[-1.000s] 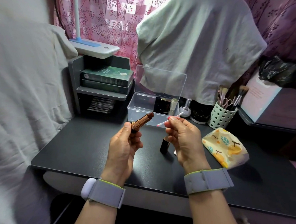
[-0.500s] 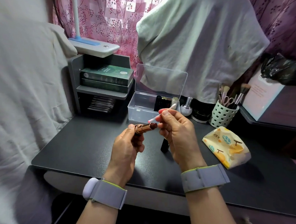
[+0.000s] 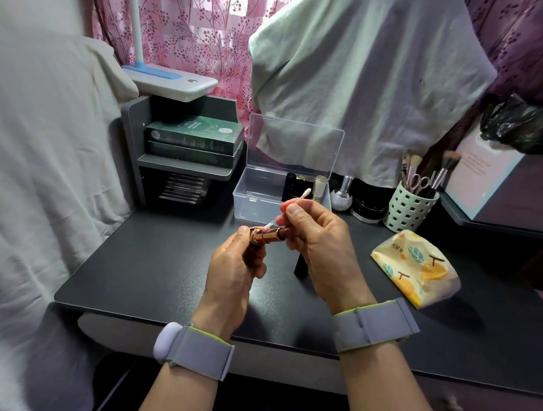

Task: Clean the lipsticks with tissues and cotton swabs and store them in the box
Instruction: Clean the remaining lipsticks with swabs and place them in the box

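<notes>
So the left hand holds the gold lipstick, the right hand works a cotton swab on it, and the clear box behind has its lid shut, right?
Not quite: the head view shows the clear box with its lid standing open. The rest holds: the left hand grips the gold lipstick and the right hand pinches the cotton swab against it.

Rose-gold lipstick (image 3: 266,236), uncapped, lying near horizontal at frame centre, dark red bullet pointing right. Cotton swab (image 3: 290,208) slanted across it, pink-stained lower tip touching the tube's metal collar, clean white tip up and to the right. Black lipstick cap (image 3: 301,266) standing upright on the worktop just below. Clear plastic box (image 3: 257,201) above centre, lid raised, several lipsticks upright in its right end. Yellow-patterned tissue pack (image 3: 415,268) lying flat, right of centre.
</notes>
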Demonstrator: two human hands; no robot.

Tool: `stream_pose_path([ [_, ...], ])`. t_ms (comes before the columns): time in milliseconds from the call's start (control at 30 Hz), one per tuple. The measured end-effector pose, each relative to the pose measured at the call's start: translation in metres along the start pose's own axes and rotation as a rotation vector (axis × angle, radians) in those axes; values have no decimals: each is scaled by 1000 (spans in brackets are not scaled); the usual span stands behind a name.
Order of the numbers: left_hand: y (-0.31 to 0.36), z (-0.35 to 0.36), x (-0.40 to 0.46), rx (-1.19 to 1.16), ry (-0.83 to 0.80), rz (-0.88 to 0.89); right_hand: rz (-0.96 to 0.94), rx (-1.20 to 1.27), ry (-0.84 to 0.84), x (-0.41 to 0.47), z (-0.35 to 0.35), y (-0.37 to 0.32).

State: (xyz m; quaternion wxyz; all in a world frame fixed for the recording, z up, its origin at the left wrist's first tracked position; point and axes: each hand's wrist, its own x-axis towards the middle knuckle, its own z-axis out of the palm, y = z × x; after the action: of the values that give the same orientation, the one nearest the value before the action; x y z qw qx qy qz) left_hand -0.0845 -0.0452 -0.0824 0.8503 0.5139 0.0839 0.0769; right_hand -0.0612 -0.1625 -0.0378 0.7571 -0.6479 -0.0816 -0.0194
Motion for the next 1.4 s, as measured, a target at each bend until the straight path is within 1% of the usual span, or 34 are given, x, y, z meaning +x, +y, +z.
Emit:
stream_pose_path([
  [500,0,5,3,-93,26,-54,31,72,80,-2,-8,4],
  [833,-1,7,2,-151,29,-95,47,145,166,-10,-8,13],
  [1100,-2,9,2,-207,39,-146,56,159,197,-13,-8,15],
  [1400,-8,9,3,-231,67,-165,35,156,244,-13,-9,19],
])
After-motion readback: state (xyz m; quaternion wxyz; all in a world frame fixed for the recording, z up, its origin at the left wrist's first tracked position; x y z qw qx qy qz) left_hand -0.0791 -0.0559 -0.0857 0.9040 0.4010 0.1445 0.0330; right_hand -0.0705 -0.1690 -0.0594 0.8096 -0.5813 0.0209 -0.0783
